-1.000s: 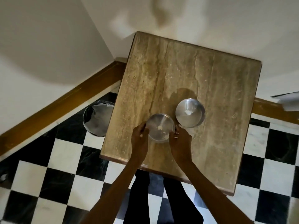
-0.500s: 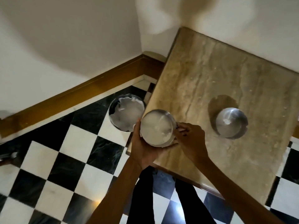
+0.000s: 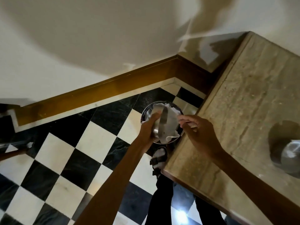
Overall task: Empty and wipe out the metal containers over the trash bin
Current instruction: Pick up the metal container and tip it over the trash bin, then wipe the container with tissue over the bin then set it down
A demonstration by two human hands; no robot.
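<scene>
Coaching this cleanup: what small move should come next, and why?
Probably bring the right hand into the container and wipe it out. The left hand holds it tipped over the bin, and the right hand, pinching something white, is just beside its mouth.

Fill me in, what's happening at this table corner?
A person is tipping a metal container on its side over the lined trash bin on the floor, gripping it in the left hand. The right hand reaches toward its mouth. A second container waits on the stone table.
</scene>
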